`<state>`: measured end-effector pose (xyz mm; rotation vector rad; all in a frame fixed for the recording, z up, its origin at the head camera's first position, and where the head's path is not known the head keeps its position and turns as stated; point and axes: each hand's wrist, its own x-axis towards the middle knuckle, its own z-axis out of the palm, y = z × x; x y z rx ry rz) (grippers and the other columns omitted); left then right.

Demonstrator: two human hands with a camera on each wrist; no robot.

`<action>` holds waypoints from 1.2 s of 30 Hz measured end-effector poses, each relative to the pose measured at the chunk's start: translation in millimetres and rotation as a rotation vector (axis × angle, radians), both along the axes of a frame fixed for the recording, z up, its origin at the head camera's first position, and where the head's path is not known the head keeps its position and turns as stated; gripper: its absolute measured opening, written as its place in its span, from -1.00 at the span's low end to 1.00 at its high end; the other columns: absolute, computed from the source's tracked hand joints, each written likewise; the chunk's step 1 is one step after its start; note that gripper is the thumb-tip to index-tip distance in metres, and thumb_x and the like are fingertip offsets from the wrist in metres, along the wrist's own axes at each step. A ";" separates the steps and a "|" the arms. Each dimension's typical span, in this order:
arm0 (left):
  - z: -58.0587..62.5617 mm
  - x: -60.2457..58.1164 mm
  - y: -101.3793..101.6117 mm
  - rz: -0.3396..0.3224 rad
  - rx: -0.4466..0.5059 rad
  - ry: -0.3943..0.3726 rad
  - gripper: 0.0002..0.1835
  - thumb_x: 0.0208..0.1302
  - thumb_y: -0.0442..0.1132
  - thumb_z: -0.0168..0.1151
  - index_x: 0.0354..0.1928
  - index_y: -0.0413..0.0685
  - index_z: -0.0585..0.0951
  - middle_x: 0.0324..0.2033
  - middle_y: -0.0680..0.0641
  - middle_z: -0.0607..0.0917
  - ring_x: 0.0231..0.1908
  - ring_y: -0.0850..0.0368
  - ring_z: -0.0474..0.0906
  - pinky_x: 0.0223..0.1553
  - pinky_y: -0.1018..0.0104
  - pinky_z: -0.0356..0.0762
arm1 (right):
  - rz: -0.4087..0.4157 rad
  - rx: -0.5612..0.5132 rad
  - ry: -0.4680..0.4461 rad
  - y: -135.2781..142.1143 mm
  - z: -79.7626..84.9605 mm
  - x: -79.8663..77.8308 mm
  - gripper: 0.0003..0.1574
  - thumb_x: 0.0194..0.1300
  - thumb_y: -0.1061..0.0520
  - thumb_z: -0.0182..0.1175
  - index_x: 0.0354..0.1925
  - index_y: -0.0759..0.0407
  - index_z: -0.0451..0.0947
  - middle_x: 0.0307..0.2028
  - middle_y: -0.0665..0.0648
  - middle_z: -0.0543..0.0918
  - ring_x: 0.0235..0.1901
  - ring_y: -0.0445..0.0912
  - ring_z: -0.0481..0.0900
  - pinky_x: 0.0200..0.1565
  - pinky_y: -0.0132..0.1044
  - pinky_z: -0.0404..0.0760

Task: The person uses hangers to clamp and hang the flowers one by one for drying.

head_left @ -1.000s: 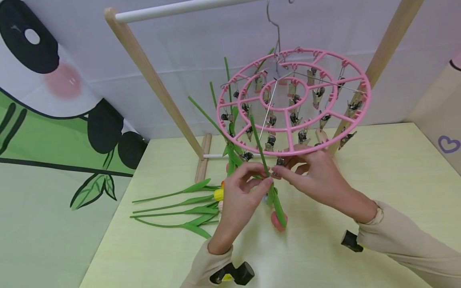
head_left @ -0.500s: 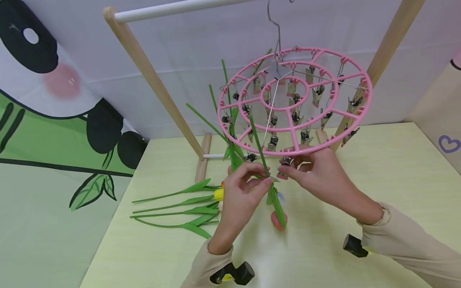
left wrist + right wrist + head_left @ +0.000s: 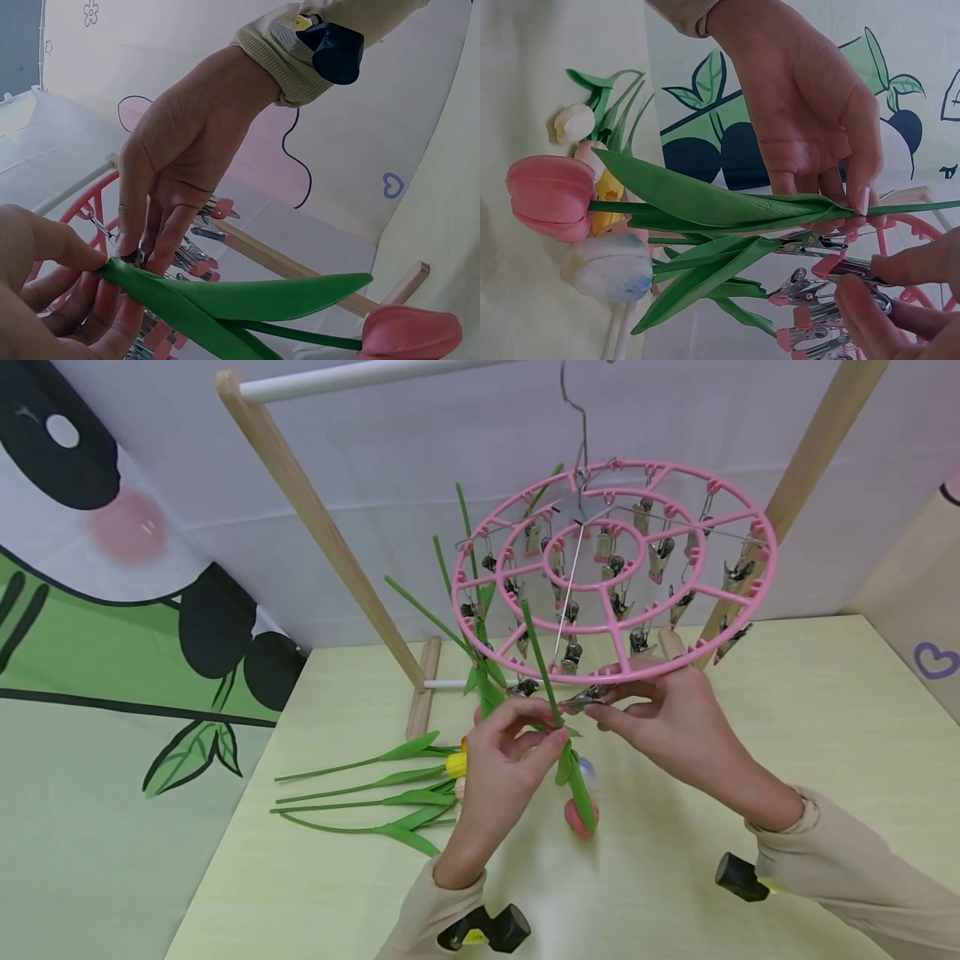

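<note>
- Landmark: the pink round hanger [image 3: 718,597], hanging above the bench [image 3: 637,877].
- Your pink tulip [image 3: 579,789] is held off the hanger's near rim, on your side. Flower head is below the rim; stem [image 3: 542,662] runs steeply up past it, free end in front of the hanger.
- Left hand [image 3: 498,781]: thumb and fingertips pinched on the stem at the top of the leaves, just below the near rim. No slack visible in that grip.
- Right hand [image 3: 667,722]: thumb and fingers pinching a metal clip [image 3: 587,697] just under the near rim. Can't tell how far apart the clip's jaws stand.
- Key relation: from the head view, clip sits just right of the stem under the rim, pink nose pointing left at it. Clip axis roughly crosswise, stem axis steep.
- Right-wrist view shows clip and stem apart, so I'd read the head view's near-overlap as line of sight. Check depth as well as sideways offset.
- Left is already on the stem; right is just beside it and owns the clip. My call: the gap that counts is right-to-left, under the rim.
- Blue-white tulip [image 3: 611,270] hangs below the hanger, beyond yours. Its leaves are near your clip; could snag.
- Loose tulips [image 3: 408,777] lie on the bench, lower left of the hanger, out of the way.
</note>
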<state>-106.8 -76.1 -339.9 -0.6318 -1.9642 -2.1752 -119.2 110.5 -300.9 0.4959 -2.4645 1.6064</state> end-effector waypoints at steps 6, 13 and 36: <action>-0.1 -0.3 0.3 0.004 0.000 0.000 -0.80 0.13 -0.54 0.23 -0.17 -0.34 0.54 -0.22 -0.18 0.58 -0.22 0.00 0.58 -0.09 0.16 0.63 | -0.015 -0.024 -0.001 1.6 0.0 2.0 -0.77 0.12 0.23 0.36 -0.19 0.22 0.64 -0.28 0.09 0.65 -0.41 -0.15 0.71 -0.33 -0.34 0.69; 0.8 -0.2 0.7 -0.006 0.005 -0.001 -0.80 0.13 -0.54 0.23 -0.17 -0.41 0.52 -0.21 -0.22 0.57 -0.23 0.01 0.58 -0.09 0.16 0.63 | 0.003 -0.020 -0.030 3.4 0.7 2.9 -0.70 0.10 0.33 0.35 -0.14 0.28 0.58 -0.25 0.17 0.66 -0.42 -0.13 0.71 -0.35 -0.33 0.69; 4.6 0.5 2.0 0.009 0.028 -0.003 -0.78 0.13 -0.52 0.25 -0.15 -0.32 0.56 -0.21 -0.19 0.58 -0.19 -0.02 0.57 -0.08 0.14 0.62 | 0.005 -0.154 0.179 7.0 1.2 11.2 -0.75 -0.02 0.52 0.33 -0.29 0.41 0.62 -0.47 0.10 0.65 -0.68 -0.13 0.56 -0.57 -0.37 0.63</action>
